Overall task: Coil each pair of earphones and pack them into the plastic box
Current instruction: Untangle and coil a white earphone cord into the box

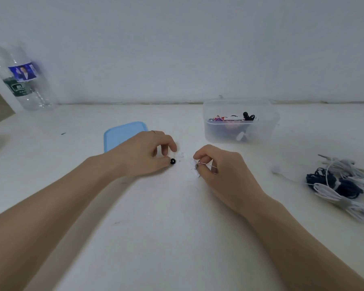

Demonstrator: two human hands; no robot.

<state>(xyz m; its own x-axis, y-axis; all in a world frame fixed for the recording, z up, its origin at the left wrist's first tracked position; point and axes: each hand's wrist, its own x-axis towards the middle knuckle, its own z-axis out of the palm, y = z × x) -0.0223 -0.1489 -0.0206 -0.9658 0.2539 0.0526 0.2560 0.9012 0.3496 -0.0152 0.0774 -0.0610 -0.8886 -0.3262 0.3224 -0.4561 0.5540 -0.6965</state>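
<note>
Blue lid (122, 133) lies flat mid-worktop. Left hand (143, 154) pinches a white earphone (173, 161) at its black-tipped bud; right hand (219, 164) has the thin cable looped round curled fingers. Plastic box (241, 120) near back edge, part filled. Loose pile (343, 183) at right edge. Cable likely light, limp, springy: hold bud, pinch coil.

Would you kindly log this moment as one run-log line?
left hand: pinching earbud | right hand: gripping white cable | plastic box: open, partly filled | pile: waiting
</note>
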